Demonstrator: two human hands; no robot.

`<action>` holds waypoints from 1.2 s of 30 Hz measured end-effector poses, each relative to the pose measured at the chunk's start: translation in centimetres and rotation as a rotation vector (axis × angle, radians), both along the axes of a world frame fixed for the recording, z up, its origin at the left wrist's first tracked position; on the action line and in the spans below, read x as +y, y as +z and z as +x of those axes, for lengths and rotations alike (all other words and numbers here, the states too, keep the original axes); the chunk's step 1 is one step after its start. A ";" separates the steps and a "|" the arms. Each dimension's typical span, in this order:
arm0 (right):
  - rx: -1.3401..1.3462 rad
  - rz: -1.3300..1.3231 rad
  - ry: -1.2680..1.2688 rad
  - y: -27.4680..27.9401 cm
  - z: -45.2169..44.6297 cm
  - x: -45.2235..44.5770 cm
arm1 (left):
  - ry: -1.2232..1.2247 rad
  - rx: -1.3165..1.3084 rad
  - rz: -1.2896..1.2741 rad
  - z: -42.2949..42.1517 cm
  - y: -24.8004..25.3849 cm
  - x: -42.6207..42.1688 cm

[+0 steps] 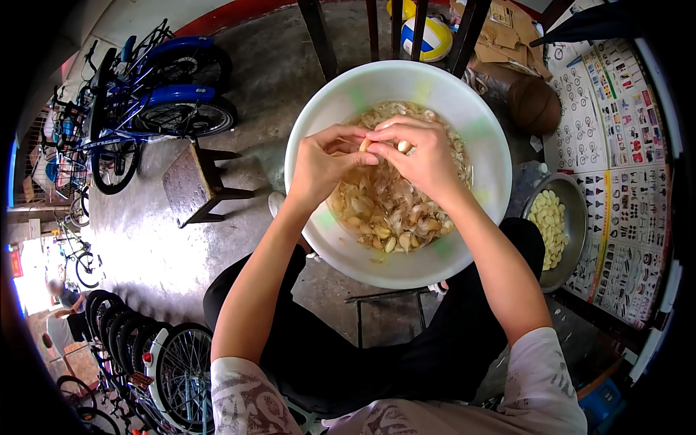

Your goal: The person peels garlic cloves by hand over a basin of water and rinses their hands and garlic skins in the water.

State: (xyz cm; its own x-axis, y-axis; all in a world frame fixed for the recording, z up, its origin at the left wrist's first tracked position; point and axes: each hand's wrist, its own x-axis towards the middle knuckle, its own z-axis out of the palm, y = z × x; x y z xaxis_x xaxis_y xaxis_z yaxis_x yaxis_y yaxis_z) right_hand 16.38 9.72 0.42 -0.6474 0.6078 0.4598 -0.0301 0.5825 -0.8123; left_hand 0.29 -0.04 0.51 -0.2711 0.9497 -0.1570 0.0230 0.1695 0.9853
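Note:
Over the large white basin [306, 217], my left hand [330, 161] and my right hand [420, 148] meet fingertip to fingertip. Between them they pinch a brownish garlic clove [365, 145]. A second, paler garlic clove [404, 146] shows against the fingers of my right hand. Below my hands, water in the basin holds loose garlic skins [377, 192] and several unpeeled garlic cloves [395, 239] near its front side. To the right stands a metal bowl [578, 232] with many pale peeled garlic cloves [549, 228].
A small wooden stool [190, 185] stands left of the basin. Bicycles [181, 94] line the left side, with tyres [119, 326] lower down. A volleyball [428, 38], a basketball [534, 106] and cardboard [507, 43] lie at the back. Printed posters [623, 174] cover the right side. Two people are at the far left.

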 end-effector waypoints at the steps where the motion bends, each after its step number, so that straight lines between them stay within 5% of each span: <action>1: 0.000 0.000 0.000 0.0 0.1 -0.1 | 0.000 0.000 0.000 0.0 0.0 0.0; 19: -0.040 -0.133 0.023 -0.3 0.1 0.1 | 0.005 0.047 0.088 -0.1 -0.7 0.1; 22: -0.117 -0.138 0.019 -0.3 0.2 0.2 | 0.007 0.158 0.076 0.0 -0.5 0.1; 24: -0.262 -0.457 0.042 0.1 0.2 0.2 | 0.025 0.180 0.058 -0.1 -0.5 0.1; 36: -0.201 -0.490 -0.041 0.2 -0.1 -0.6 | 0.098 0.404 0.000 0.8 1.5 -0.1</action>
